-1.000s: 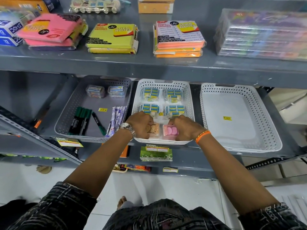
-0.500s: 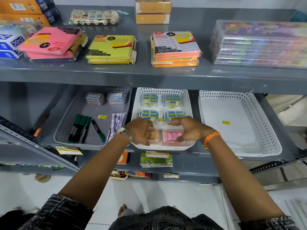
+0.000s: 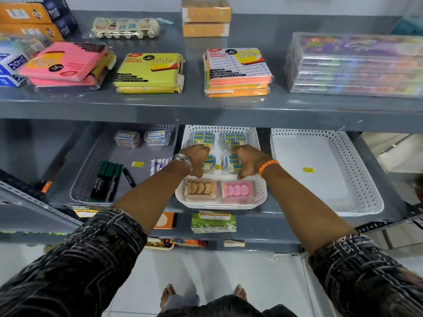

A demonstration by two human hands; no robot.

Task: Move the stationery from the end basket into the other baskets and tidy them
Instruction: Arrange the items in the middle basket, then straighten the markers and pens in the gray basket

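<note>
Both hands reach into the middle white basket [image 3: 259,197] on the lower shelf, and their fingers curl down among the blue-and-yellow packets [image 3: 233,161], so whether they pinch a packet or only press on it cannot be told. The left hand [image 3: 196,160], with a metal watch [image 3: 183,159] at the wrist, covers the left column of packets; the right hand [image 3: 248,160], with an orange thread band [image 3: 268,167] at the wrist, hides part of the right column. The print on these packets is too small to read. At the near end of the same basket lie two clear boxes side by side, a brown box [image 3: 200,189] and a pink box [image 3: 237,191], each holding curved pieces. The right-hand white basket [image 3: 357,179] holds only a small yellow price sticker [image 3: 308,170], whose figures are blurred. The grey basket [image 3: 91,179] on the left carries green-capped markers [image 3: 108,179], a black marker [image 3: 129,177], two small clear cases [image 3: 142,138] at the back and white sachets [image 3: 160,164] partly hidden behind the left forearm. On the upper shelf [image 3: 206,108], the yellow-green pad pack [image 3: 148,72] and the orange pad pack [image 3: 237,69] read "STICK NOTES"; a pink pack [image 3: 64,65] lies tilted, blue cartons [image 3: 11,65] cut off at the left read "DOMS", and orange cartons [image 3: 25,14] beside dark ones read "TRIO". A shelf tag [image 3: 214,221] below reads "SUPER MARKET".
</note>
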